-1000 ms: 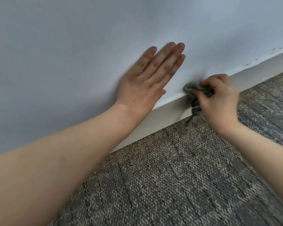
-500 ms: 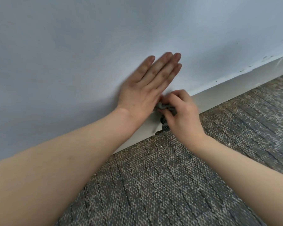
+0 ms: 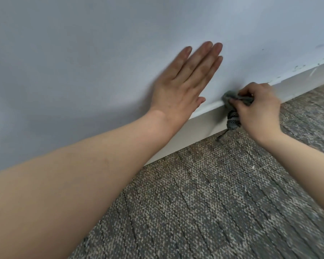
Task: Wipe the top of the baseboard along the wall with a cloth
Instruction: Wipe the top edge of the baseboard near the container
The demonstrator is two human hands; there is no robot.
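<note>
- Baseboard [image 3: 200, 126]: white, set where the pale blue-grey wall [image 3: 101, 53] meets the grey patterned carpet [image 3: 213, 193]. Its long axis crosses the view on a diagonal, low at the left and rising to the right edge. The narrow top ledge is the surface to wipe.
- Cloth [image 3: 230, 97]: grey-green and bunched, sitting on the top ledge against the wall. A tail of it hangs over the baseboard face, with its tip down at the carpet line.
- Right hand [image 3: 258, 109]: fingers and thumb are curled round the cloth, pressing the wad onto the ledge. The arm comes in from the right, across the carpet.
- Left hand [image 3: 181, 86]: flat on the wall, fingers straight and together, holding nothing. The heel of the palm is at the ledge line. It lies to the left of the cloth, near it but apart, and a short bare stretch of ledge shows between them.
- Key relation: the cloth can travel only along the ledge axis. To the left the bracing hand bounds it; to the right the ledge runs clear to the frame edge.
- Judgement: wiping is in progress. The right hand does the work and the left serves as support. The next stroke calls for keeping the wad seated on the ledge corner and sliding it parallel to the wall.
- Chipped marks [image 3: 297, 67]: on the wall just above the ledge, farther right. Cannot tell whether they are dirt or paint damage.
</note>
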